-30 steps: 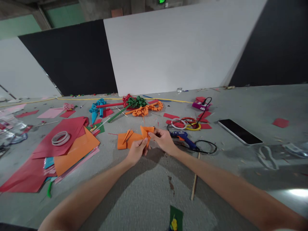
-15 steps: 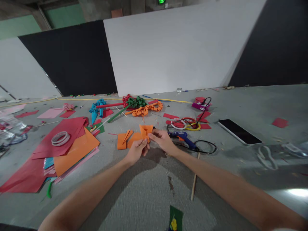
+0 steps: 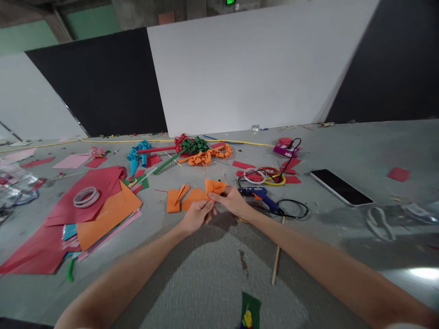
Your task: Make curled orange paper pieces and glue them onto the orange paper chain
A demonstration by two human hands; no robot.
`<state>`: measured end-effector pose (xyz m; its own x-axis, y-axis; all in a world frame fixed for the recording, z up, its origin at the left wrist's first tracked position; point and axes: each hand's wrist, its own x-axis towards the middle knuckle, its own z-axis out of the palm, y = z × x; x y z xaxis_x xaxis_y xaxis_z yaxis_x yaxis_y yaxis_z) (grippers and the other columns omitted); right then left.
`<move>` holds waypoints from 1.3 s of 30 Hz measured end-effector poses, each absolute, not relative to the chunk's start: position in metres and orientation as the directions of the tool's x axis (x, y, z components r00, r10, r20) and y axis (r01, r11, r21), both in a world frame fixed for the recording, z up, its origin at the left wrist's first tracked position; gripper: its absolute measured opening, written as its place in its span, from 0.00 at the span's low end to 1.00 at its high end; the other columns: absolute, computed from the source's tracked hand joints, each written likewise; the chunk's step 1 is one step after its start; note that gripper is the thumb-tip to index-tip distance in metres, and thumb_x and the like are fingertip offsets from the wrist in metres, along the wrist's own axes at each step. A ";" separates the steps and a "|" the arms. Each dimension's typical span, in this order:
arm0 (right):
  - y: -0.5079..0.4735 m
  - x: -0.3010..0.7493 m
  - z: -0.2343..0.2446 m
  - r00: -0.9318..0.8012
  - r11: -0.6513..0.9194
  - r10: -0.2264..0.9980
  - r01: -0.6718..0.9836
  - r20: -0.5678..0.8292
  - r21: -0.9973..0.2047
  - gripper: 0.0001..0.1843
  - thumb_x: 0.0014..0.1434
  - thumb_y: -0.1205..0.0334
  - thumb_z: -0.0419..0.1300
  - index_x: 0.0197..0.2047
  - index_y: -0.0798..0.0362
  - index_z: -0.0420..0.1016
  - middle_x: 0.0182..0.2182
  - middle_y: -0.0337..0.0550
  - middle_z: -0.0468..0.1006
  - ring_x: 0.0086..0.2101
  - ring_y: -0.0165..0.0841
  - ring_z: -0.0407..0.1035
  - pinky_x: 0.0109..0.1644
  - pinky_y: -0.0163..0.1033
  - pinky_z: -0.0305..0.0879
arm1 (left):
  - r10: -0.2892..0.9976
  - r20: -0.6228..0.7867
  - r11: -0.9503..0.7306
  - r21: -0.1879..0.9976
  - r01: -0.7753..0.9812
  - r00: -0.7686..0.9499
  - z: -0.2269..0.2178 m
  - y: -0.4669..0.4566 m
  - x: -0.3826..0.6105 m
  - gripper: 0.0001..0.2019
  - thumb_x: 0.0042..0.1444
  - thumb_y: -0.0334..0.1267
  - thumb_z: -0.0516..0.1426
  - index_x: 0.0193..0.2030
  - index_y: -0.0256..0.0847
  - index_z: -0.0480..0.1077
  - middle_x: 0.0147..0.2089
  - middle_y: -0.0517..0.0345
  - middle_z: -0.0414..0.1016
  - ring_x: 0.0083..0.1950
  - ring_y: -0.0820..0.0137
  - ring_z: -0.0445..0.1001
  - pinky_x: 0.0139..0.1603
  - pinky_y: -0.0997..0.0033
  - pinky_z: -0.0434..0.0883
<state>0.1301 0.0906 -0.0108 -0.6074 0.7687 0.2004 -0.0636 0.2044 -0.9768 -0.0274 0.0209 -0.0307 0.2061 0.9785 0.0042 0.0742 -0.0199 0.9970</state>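
Note:
Between my two hands is a folded piece of orange paper [image 3: 214, 186], its upper part flaring above the fingers. My left hand [image 3: 198, 214] pinches the paper's lower end from the left. My right hand [image 3: 232, 201] grips it from the right, thumb across the front. Just behind my left hand more orange paper [image 3: 192, 197] lies on the floor, beside cut orange pieces [image 3: 174, 201]. A blue glue gun [image 3: 262, 195] with an orange trigger rests right of my right hand, its black cable curling away.
Red and orange sheets [image 3: 106, 217] lie left, with tape rolls [image 3: 86, 196] on top. Curled paper flowers [image 3: 195, 145] lie ahead. Right are coloured cable loops [image 3: 264, 176], a purple box [image 3: 286, 151] and a phone [image 3: 341, 187]. A wooden stick [image 3: 277, 260] and green scrap [image 3: 251, 304] lie nearer.
The orange paper has turned and tilted to the right in my hands, its top edge now lower and more folded. My fingers have shifted slightly; the things on the floor stay put.

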 end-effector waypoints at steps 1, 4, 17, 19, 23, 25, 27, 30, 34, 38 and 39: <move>0.090 0.130 -0.010 -0.593 0.211 0.779 -0.060 0.205 -0.976 0.25 0.55 0.37 0.67 0.24 0.52 0.77 0.20 0.42 0.78 0.23 0.34 0.70 0.30 0.39 0.65 | 0.980 0.009 -0.024 0.997 0.075 0.198 -0.031 0.021 -0.027 0.30 0.60 0.68 0.52 0.28 0.39 0.69 0.15 0.66 0.60 0.18 0.76 0.57 0.23 0.73 0.53; 0.092 0.130 -0.010 -0.505 0.241 0.831 -0.051 0.233 -0.969 0.26 0.53 0.36 0.68 0.23 0.52 0.75 0.19 0.40 0.75 0.23 0.33 0.67 0.28 0.38 0.63 | 0.983 0.015 -0.029 0.997 0.072 0.183 -0.031 0.022 -0.027 0.29 0.60 0.66 0.51 0.30 0.38 0.69 0.15 0.66 0.60 0.18 0.76 0.57 0.24 0.73 0.53; 0.106 0.127 -0.031 -0.214 0.172 0.954 -0.183 0.210 -0.968 0.27 0.48 0.39 0.73 0.19 0.54 0.72 0.18 0.38 0.70 0.21 0.27 0.59 0.26 0.36 0.54 | 0.999 0.034 -0.034 0.999 -0.041 0.015 -0.029 0.023 -0.025 0.23 0.58 0.59 0.58 0.29 0.38 0.70 0.21 0.62 0.67 0.21 0.76 0.63 0.24 0.75 0.58; 0.103 0.128 -0.028 -0.253 0.158 0.947 -0.171 0.198 -0.973 0.26 0.48 0.40 0.73 0.20 0.54 0.74 0.19 0.39 0.72 0.21 0.28 0.60 0.27 0.36 0.55 | 0.996 0.072 -0.076 0.994 -0.081 -0.053 -0.029 0.024 -0.025 0.21 0.57 0.57 0.61 0.30 0.38 0.71 0.25 0.61 0.71 0.24 0.76 0.67 0.27 0.75 0.62; 0.098 0.129 -0.023 -0.309 0.143 0.935 -0.126 0.176 -0.982 0.24 0.47 0.41 0.74 0.23 0.55 0.76 0.20 0.39 0.73 0.22 0.27 0.60 0.27 0.36 0.55 | 0.988 0.124 -0.131 0.988 -0.080 -0.089 -0.028 0.024 -0.026 0.20 0.56 0.55 0.63 0.30 0.37 0.73 0.27 0.59 0.74 0.27 0.75 0.70 0.33 0.74 0.67; 0.098 0.129 -0.022 -0.303 0.140 0.939 -0.099 0.164 -0.985 0.25 0.46 0.41 0.74 0.23 0.55 0.77 0.20 0.39 0.73 0.22 0.27 0.60 0.26 0.36 0.55 | 0.985 0.133 -0.140 0.988 -0.060 -0.108 -0.028 0.023 -0.026 0.20 0.56 0.54 0.64 0.29 0.37 0.74 0.26 0.59 0.74 0.27 0.74 0.70 0.33 0.73 0.68; 0.098 0.129 -0.021 -0.293 0.135 0.943 -0.094 0.157 -0.986 0.25 0.45 0.40 0.74 0.24 0.55 0.78 0.20 0.39 0.74 0.22 0.28 0.61 0.26 0.36 0.55 | 0.983 0.134 -0.141 0.989 -0.048 -0.128 -0.028 0.022 -0.026 0.19 0.56 0.54 0.64 0.29 0.37 0.74 0.26 0.59 0.74 0.26 0.74 0.70 0.32 0.73 0.68; 0.098 0.128 -0.021 -0.277 0.137 0.948 -0.098 0.159 -0.986 0.25 0.45 0.40 0.74 0.24 0.55 0.78 0.19 0.39 0.73 0.21 0.28 0.60 0.26 0.36 0.56 | 0.981 0.141 -0.149 0.988 -0.046 -0.136 -0.029 0.022 -0.026 0.19 0.56 0.53 0.64 0.29 0.36 0.75 0.26 0.59 0.74 0.26 0.74 0.70 0.31 0.73 0.69; 0.098 0.128 -0.023 -0.268 0.140 0.950 -0.087 0.158 -0.986 0.25 0.45 0.40 0.74 0.22 0.55 0.76 0.18 0.39 0.72 0.21 0.27 0.59 0.26 0.36 0.56 | 0.979 0.154 -0.161 0.986 -0.046 -0.132 -0.030 0.023 -0.027 0.17 0.55 0.51 0.64 0.30 0.36 0.76 0.26 0.58 0.76 0.26 0.74 0.72 0.33 0.73 0.70; 0.098 0.129 -0.022 -0.343 0.182 0.916 -0.101 0.206 -0.978 0.23 0.49 0.40 0.72 0.25 0.54 0.79 0.22 0.40 0.76 0.22 0.30 0.64 0.28 0.37 0.62 | 0.985 0.135 -0.141 0.989 -0.051 -0.106 -0.032 0.023 -0.027 0.17 0.55 0.50 0.65 0.31 0.36 0.76 0.26 0.57 0.77 0.27 0.72 0.74 0.35 0.72 0.71; 0.097 0.129 -0.021 -0.379 0.198 0.898 -0.103 0.223 -0.975 0.22 0.50 0.41 0.71 0.26 0.54 0.79 0.23 0.41 0.78 0.23 0.31 0.66 0.30 0.38 0.64 | 0.988 0.127 -0.132 0.990 -0.054 -0.088 -0.033 0.023 -0.027 0.17 0.54 0.51 0.66 0.32 0.36 0.77 0.27 0.56 0.77 0.27 0.72 0.74 0.35 0.71 0.72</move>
